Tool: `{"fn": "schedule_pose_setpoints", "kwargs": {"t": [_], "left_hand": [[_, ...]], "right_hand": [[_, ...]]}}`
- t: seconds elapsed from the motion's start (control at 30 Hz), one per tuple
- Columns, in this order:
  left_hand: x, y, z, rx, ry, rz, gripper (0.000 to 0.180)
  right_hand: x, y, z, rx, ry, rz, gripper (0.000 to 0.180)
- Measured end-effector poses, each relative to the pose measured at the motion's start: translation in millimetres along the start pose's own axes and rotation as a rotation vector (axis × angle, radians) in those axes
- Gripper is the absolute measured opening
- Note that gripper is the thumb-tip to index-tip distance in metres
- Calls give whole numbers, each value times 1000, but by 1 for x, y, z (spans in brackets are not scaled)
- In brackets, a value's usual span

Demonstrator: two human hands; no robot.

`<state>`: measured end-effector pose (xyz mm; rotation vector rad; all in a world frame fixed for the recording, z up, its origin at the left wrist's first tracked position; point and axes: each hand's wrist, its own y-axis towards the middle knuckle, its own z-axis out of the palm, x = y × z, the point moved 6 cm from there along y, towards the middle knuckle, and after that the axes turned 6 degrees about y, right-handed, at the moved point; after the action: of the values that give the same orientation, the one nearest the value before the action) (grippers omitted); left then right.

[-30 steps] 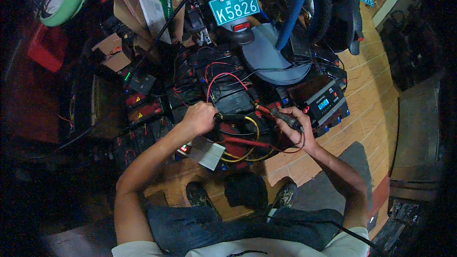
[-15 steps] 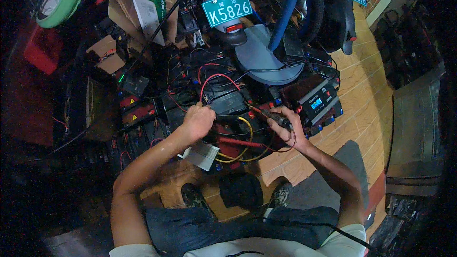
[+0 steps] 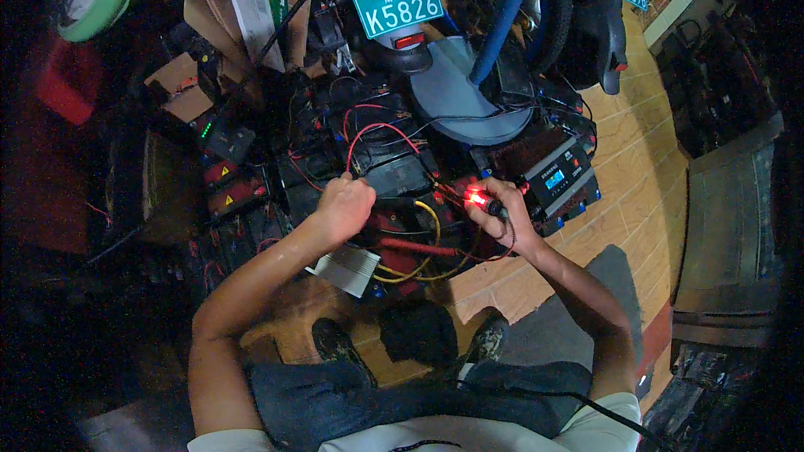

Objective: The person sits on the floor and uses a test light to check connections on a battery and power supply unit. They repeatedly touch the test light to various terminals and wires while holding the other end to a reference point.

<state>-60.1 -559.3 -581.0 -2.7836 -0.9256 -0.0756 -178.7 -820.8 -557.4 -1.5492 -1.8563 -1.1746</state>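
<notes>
My left hand [image 3: 346, 208] is closed at the end of a red wire [image 3: 377, 125], its fingertips hidden. The wire arches right over a dark battery [image 3: 394, 176]. My right hand [image 3: 511, 222] grips a pen-shaped test light [image 3: 477, 198] with a dark handle. Its red lamp glows, and its thin end points up-left toward the batteries. A thin lead loops down from its rear. Below and between my hands, a yellow cable [image 3: 437, 230] curves beside a red cable [image 3: 419, 247].
A device with a blue display [image 3: 557, 177] sits right of my right hand. White ribbed material [image 3: 347, 270] lies below my left wrist. A scooter's grey fender [image 3: 385, 8] and footboard [image 3: 469, 117] stand beyond the batteries. Cardboard [image 3: 219, 12] leans at the far left.
The red lamp on the test light has come on in my right hand; it was dark before. Both hands keep nearly the same places, and the view has shifted slightly.
</notes>
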Motion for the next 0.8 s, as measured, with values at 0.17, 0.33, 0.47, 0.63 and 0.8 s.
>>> {"fn": "schedule_pose_setpoints", "kwargs": {"t": [0.17,0.33,0.47,0.63,0.8], "left_hand": [[1,1,0,15,10,17,13],[0,0,-4,-40,7,42,17],[1,-1,-7,-69,-3,36,16],[1,-1,-8,-98,-10,35,16],[2,0,-4,-103,-13,33,16]], "right_hand": [[3,-2,1,10,32,34,26],[1,-4,2,31,64,146,29],[2,-4,2,43,57,151,30],[1,-5,2,34,52,154,31],[0,-6,3,36,61,145,30]]}}
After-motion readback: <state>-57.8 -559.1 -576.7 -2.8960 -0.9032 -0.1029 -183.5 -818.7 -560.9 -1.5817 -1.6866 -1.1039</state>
